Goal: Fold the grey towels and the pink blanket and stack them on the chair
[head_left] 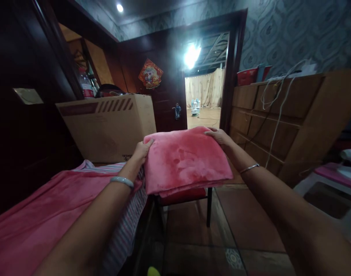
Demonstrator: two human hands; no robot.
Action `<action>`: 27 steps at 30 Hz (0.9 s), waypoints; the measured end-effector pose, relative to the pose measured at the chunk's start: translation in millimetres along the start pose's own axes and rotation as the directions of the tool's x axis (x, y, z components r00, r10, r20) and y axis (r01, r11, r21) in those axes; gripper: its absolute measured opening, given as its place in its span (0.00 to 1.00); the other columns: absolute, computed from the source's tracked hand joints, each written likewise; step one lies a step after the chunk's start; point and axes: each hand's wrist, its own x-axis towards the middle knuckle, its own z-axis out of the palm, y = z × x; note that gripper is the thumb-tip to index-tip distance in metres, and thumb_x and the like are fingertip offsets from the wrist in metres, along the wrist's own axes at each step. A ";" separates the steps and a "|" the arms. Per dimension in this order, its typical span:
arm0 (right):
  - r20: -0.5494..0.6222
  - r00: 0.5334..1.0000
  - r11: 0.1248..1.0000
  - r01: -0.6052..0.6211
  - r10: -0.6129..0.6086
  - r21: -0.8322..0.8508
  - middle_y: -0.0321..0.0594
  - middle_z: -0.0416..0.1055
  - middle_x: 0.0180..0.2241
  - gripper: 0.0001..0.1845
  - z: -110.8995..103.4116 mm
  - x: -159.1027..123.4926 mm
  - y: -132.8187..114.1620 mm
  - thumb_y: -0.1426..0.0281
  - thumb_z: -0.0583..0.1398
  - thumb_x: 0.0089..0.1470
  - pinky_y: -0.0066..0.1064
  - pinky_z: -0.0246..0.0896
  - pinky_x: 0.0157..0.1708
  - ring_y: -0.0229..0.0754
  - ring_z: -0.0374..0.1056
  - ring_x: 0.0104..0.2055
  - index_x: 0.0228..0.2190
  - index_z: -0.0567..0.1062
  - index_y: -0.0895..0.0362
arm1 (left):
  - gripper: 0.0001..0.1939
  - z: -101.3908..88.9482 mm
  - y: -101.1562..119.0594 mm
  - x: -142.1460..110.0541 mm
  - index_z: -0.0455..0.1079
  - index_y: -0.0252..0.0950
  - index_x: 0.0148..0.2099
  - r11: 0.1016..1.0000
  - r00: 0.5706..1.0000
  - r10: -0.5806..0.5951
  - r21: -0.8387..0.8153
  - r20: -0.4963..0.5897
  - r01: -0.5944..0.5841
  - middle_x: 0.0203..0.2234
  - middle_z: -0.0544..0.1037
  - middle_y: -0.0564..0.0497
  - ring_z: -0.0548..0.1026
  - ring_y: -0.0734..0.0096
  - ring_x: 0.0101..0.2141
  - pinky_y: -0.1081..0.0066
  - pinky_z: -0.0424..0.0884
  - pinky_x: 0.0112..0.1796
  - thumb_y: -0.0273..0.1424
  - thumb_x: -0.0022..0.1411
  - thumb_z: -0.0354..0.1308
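A folded pink plush blanket is held out in front of me, over a chair with a red seat. My left hand grips its left edge, the thumb on top and the fingers underneath. At the far right corner my right hand pinches the cloth the same way. Whether the blanket touches the seat I cannot tell. To the left, another pink plush cloth lies spread over a striped sheet.
A large cardboard box stands beyond the striped sheet. On the right is a wooden drawer cabinet with hanging white cables. A white stool with a pink top stands nearer. Ahead, a doorway shows a fan.
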 end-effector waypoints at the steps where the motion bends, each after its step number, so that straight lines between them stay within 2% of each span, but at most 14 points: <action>1: -0.007 1.000 1.000 0.004 -0.004 -0.027 0.37 0.77 0.26 0.16 -1.4 -0.8 4.1 0.72 0.65 0.45 0.31 0.71 0.34 0.41 0.73 0.29 0.40 0.79 0.59 | 0.21 1.1 -3.5 0.0 0.74 0.33 0.30 0.999 1.000 0.000 0.035 0.002 0.000 0.21 0.77 0.52 0.73 0.69 0.27 0.70 0.68 0.30 0.45 0.42 0.74; 3: 0.001 1.000 0.998 0.021 -0.021 -0.061 0.39 0.78 0.27 0.13 -3.2 -2.6 13.3 0.70 0.65 0.46 0.31 0.71 0.34 0.43 0.74 0.30 0.37 0.80 0.59 | 0.26 1.6 -8.5 -1.1 0.75 0.33 0.30 0.996 1.000 -0.001 0.092 0.018 -0.001 0.22 0.78 0.51 0.74 0.67 0.28 0.70 0.68 0.30 0.49 0.38 0.74; 6: 0.054 0.998 0.997 0.037 -0.033 -0.069 0.42 0.79 0.30 0.13 -4.7 -3.4 22.8 0.68 0.64 0.47 0.33 0.72 0.35 0.44 0.75 0.32 0.37 0.79 0.59 | 0.29 -2.2 -7.6 -5.3 0.76 0.32 0.30 0.993 0.998 -0.001 0.116 0.060 -0.006 0.24 0.79 0.47 0.75 0.64 0.28 0.68 0.69 0.30 0.52 0.35 0.73; 9: 0.128 0.992 0.995 0.020 -0.008 -0.100 0.46 0.80 0.35 0.19 -8.9 -1.0 22.9 0.64 0.64 0.50 0.36 0.73 0.37 0.47 0.76 0.36 0.43 0.78 0.60 | 0.29 -9.6 -1.0 -9.2 0.76 0.31 0.30 0.985 0.998 0.007 0.170 0.069 -0.018 0.27 0.80 0.42 0.77 0.58 0.31 0.65 0.71 0.32 0.53 0.37 0.72; 11: 0.148 0.989 0.980 0.054 -0.025 -0.191 0.49 0.80 0.40 0.24 -12.6 1.4 17.4 0.60 0.62 0.53 0.38 0.73 0.40 0.49 0.76 0.40 0.49 0.76 0.61 | 0.28 -13.4 4.3 -9.4 0.77 0.31 0.35 0.972 0.999 0.043 0.228 0.028 -0.048 0.35 0.81 0.37 0.79 0.51 0.39 0.62 0.73 0.38 0.50 0.42 0.71; 13: 0.090 0.993 0.904 0.113 -0.083 -0.413 0.53 0.78 0.45 0.28 -13.8 3.0 7.0 0.58 0.61 0.56 0.42 0.71 0.46 0.53 0.75 0.46 0.54 0.74 0.62 | 0.29 -13.0 10.5 -7.7 0.76 0.29 0.45 0.949 0.993 0.112 0.298 -0.033 -0.097 0.46 0.79 0.32 0.75 0.45 0.51 0.57 0.71 0.49 0.46 0.46 0.70; 15: 0.029 0.977 0.718 0.175 -0.211 -0.674 0.57 0.76 0.49 0.33 -8.6 2.5 -6.7 0.56 0.60 0.57 0.48 0.67 0.52 0.59 0.72 0.52 0.57 0.72 0.63 | 0.33 -5.9 17.7 -6.6 0.73 0.29 0.52 0.921 0.980 0.192 0.356 -0.059 -0.159 0.55 0.74 0.30 0.69 0.44 0.59 0.55 0.64 0.57 0.41 0.47 0.70; 16: 0.042 0.957 0.606 0.216 -0.288 -0.765 0.59 0.74 0.51 0.34 -3.0 1.2 -13.6 0.55 0.60 0.57 0.50 0.64 0.54 0.61 0.69 0.55 0.59 0.71 0.63 | 0.34 0.3 21.2 -7.0 0.72 0.29 0.55 0.890 0.969 0.246 0.403 -0.028 -0.214 0.58 0.71 0.31 0.66 0.44 0.61 0.55 0.61 0.60 0.41 0.48 0.70; 18: 0.167 0.895 0.414 0.348 -0.413 -0.841 0.58 0.70 0.57 0.36 13.3 -2.8 -24.4 0.52 0.58 0.59 0.52 0.61 0.57 0.63 0.65 0.59 0.61 0.69 0.60 | 0.36 15.7 26.3 -10.6 0.69 0.32 0.59 0.756 0.925 0.356 0.542 0.131 -0.367 0.61 0.68 0.33 0.64 0.45 0.63 0.54 0.56 0.63 0.45 0.52 0.67; 21: 0.397 0.810 0.233 0.525 -0.431 -0.819 0.51 0.64 0.63 0.34 39.9 -9.1 -25.0 0.49 0.54 0.62 0.54 0.56 0.60 0.61 0.59 0.64 0.64 0.66 0.52 | 0.43 37.4 25.0 -19.9 0.63 0.36 0.66 0.413 0.815 0.400 0.711 0.420 -0.569 0.66 0.63 0.34 0.58 0.42 0.66 0.46 0.51 0.64 0.56 0.56 0.60; 22: 0.449 0.801 0.199 0.552 -0.395 -0.810 0.49 0.63 0.64 0.33 46.4 -10.4 -20.7 0.49 0.53 0.63 0.54 0.54 0.61 0.60 0.59 0.64 0.64 0.66 0.50 | 0.44 42.2 21.8 -22.6 0.63 0.38 0.66 0.332 0.790 0.388 0.728 0.474 -0.600 0.66 0.63 0.36 0.57 0.41 0.66 0.44 0.50 0.64 0.59 0.55 0.59; 24: 0.507 0.802 0.167 0.573 -0.315 -0.803 0.46 0.65 0.63 0.32 53.5 -11.1 -8.2 0.49 0.49 0.65 0.53 0.52 0.62 0.57 0.60 0.64 0.63 0.66 0.49 | 0.44 47.1 12.6 -25.9 0.64 0.42 0.65 0.243 0.755 0.370 0.728 0.541 -0.641 0.64 0.66 0.39 0.60 0.42 0.65 0.46 0.52 0.63 0.62 0.54 0.59; 27: 0.520 0.803 0.164 0.577 -0.292 -0.800 0.44 0.69 0.60 0.31 53.0 -9.3 10.1 0.48 0.46 0.67 0.49 0.53 0.62 0.54 0.63 0.62 0.62 0.68 0.48 | 0.41 46.6 -2.0 -25.6 0.67 0.44 0.63 0.216 0.720 0.386 0.702 0.577 -0.678 0.58 0.72 0.42 0.66 0.45 0.60 0.51 0.56 0.62 0.62 0.54 0.58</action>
